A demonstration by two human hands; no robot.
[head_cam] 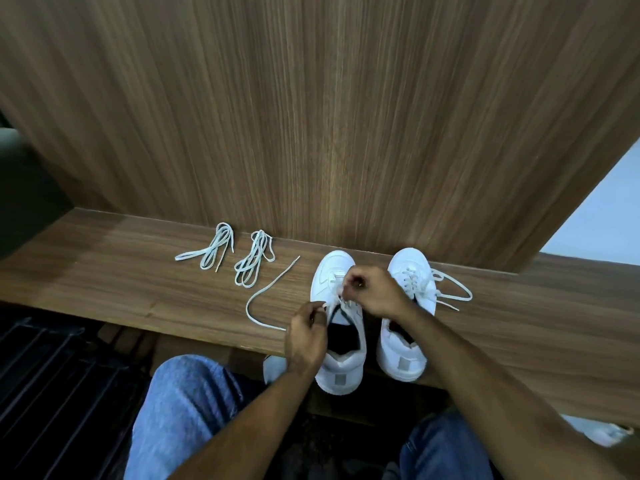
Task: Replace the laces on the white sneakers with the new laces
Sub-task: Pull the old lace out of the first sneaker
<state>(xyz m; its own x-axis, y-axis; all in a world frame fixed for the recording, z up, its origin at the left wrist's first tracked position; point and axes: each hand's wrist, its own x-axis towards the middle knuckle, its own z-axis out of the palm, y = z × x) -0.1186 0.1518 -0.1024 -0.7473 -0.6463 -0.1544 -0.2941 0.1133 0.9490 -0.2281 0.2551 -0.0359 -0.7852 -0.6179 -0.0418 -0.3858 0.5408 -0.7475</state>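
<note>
unlacing stage: at lower centre of the frame, left hand (306, 336) and right hand (372, 292) each close a pinching grip, apparently on the old lace (258, 299) of the left sneaker (341, 341) on the tabletop (104, 271); next, draw it free of the eyelets, new laces (239, 259) waiting at left.

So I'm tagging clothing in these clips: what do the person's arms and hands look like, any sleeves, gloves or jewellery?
Both forearms are bare as far as the frame shows, with no sleeves in view. The left hand and right hand wear no gloves, and no watch or wristband shows. Whether a finger carries a ring is too small to tell. Blue jeans cover the legs.
</note>
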